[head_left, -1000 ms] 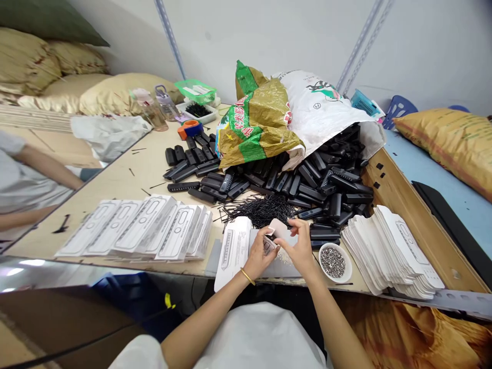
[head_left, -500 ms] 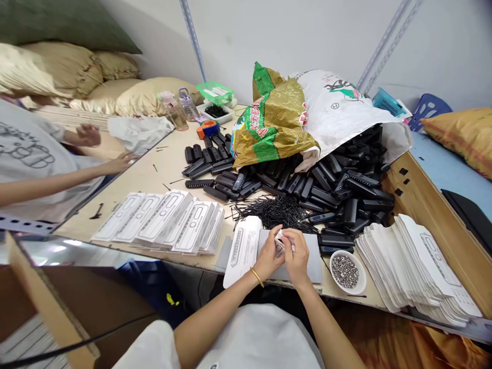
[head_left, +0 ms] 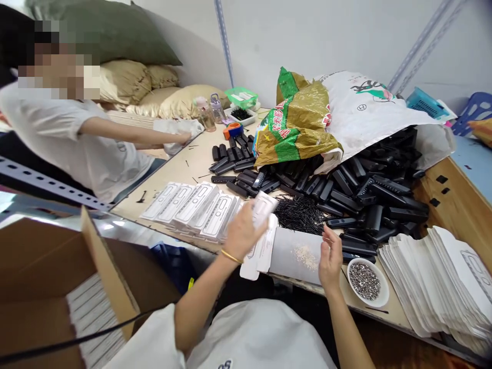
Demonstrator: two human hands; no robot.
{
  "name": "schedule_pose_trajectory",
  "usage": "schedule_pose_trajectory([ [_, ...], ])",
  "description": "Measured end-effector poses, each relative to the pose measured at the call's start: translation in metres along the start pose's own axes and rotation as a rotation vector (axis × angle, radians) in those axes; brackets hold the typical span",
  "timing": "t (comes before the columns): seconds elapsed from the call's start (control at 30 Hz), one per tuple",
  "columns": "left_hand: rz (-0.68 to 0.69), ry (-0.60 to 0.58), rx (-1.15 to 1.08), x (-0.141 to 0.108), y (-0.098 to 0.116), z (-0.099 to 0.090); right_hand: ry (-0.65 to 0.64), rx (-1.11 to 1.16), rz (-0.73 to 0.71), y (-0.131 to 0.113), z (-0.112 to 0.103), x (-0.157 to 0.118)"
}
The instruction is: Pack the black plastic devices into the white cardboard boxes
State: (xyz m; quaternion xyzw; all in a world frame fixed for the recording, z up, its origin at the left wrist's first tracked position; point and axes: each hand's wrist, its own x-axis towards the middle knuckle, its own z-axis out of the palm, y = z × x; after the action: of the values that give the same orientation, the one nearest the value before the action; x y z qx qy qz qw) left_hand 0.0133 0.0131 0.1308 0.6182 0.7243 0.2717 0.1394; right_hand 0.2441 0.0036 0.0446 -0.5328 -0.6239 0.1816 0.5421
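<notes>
My left hand (head_left: 243, 233) is closed on a white printed card box (head_left: 265, 207), tilted up above other white card pieces (head_left: 251, 264) at the table's front edge. Apart from it, my right hand (head_left: 330, 256) is raised at the right end of a grey board (head_left: 286, 246), with its fingers upright and nothing seen in it. A scatter of small pale bits (head_left: 305, 256) lies on the board. Just right of that hand sits a white bowl (head_left: 368, 282) of small metal pieces. Behind the board is a heap of thin black sticks (head_left: 300, 212).
Printed white boxes (head_left: 192, 207) stand in a row at left. Black cases (head_left: 372, 205) pile up under plastic bags (head_left: 346, 113). Flat white cards (head_left: 442, 277) are stacked at right, and an open carton (head_left: 34, 266) is at lower left. Another person (head_left: 88, 138) sits at far left.
My hands have moved apart, the left now with a white box and the right off to the side. Pale bits now show on the board. The view has turned left, showing more of the other person.
</notes>
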Motion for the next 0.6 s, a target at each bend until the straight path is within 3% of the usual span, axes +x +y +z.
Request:
schedule_pose_trajectory([
  [0.07, -0.113, 0.093, 0.23, 0.016, -0.017, -0.042, 0.001, -0.022, 0.055, 0.004, -0.005, 0.005],
  [0.13, -0.215, 0.112, 0.435, 0.026, -0.038, -0.069, -0.005, -0.036, 0.101, 0.008, -0.006, 0.006],
  [0.27, -0.418, -0.058, 0.56, 0.032, -0.072, -0.08, -0.026, 0.0, 0.179, 0.016, -0.005, 0.003],
  [0.37, -0.466, -0.145, 0.545, 0.032, -0.081, -0.083, -0.037, 0.01, 0.23, 0.02, -0.008, 0.002],
  [0.47, -0.491, -0.112, 0.516, 0.036, -0.088, -0.1, -0.036, 0.007, 0.27, 0.024, -0.015, 0.003],
  [0.6, -0.535, 0.047, 0.514, 0.048, -0.115, -0.131, -0.022, 0.027, 0.312, 0.034, -0.024, 0.004],
])
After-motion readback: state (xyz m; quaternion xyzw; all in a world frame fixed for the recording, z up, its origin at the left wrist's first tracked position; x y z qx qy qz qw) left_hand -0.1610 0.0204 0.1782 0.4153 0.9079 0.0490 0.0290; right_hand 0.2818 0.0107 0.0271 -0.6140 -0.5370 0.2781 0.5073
